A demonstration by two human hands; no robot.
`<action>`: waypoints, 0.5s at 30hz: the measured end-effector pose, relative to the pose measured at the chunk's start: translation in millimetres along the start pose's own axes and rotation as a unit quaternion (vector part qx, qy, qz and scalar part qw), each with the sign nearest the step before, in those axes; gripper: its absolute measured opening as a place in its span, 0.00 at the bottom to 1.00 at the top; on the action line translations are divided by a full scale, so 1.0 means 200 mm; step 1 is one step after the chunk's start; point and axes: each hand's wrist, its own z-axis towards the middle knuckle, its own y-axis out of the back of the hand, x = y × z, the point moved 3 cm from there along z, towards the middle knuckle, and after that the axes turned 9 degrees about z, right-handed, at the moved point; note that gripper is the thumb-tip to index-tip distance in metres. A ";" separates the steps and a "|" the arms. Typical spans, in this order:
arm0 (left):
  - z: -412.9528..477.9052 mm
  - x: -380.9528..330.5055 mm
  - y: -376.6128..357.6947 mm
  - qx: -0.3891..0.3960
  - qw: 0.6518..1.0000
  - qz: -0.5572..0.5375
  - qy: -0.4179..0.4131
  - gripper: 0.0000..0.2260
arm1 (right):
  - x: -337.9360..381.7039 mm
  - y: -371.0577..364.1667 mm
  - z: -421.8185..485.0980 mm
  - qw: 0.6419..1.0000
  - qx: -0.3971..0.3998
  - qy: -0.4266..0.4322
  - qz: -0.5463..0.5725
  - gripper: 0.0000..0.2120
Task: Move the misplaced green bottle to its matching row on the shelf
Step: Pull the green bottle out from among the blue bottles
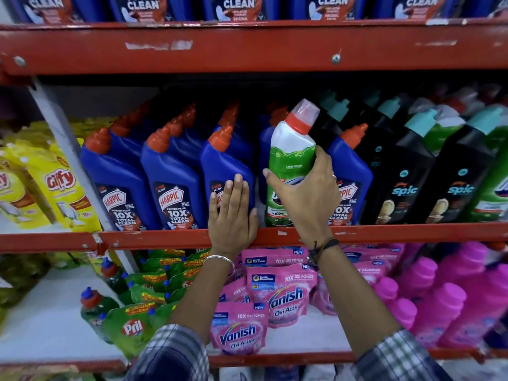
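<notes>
The green bottle (290, 158), with a white shoulder and red cap, stands on the middle shelf between blue Harpic bottles (176, 174). My right hand (305, 196) is wrapped around its lower body, thumb on the left side, fingers on the right. My left hand (232, 213) rests flat with fingers together against the front of the blue Harpic bottle just left of it, palm over the red shelf edge (165, 237). More green bottles with a similar look (494, 171) stand at the far right of the same shelf, partly behind black bottles.
Black Spic bottles (404, 171) with teal caps fill the space between the Harpic row and the green bottles at right. Yellow Gilfy pouches (63, 185) lie at left. Below are green Pril packs (132, 323), pink Vanish pouches (283, 295) and pink bottles (450, 298).
</notes>
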 end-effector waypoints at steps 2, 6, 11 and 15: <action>0.00 0.00 0.00 0.002 1.000 0.003 0.001 0.29 | 0.02 0.07 -0.02 0.999 -0.036 0.016 0.031 0.40; -0.01 0.00 0.01 0.005 1.000 0.009 -0.004 0.28 | 0.06 0.25 -0.04 0.995 -0.078 0.025 0.058 0.41; -0.01 -0.01 0.01 0.008 1.000 0.021 -0.001 0.29 | -0.02 0.42 -0.15 0.998 -0.023 -0.028 0.048 0.39; -0.02 -0.01 0.00 0.011 1.000 0.023 0.004 0.29 | -0.22 0.45 -0.35 0.995 0.030 -0.095 0.029 0.39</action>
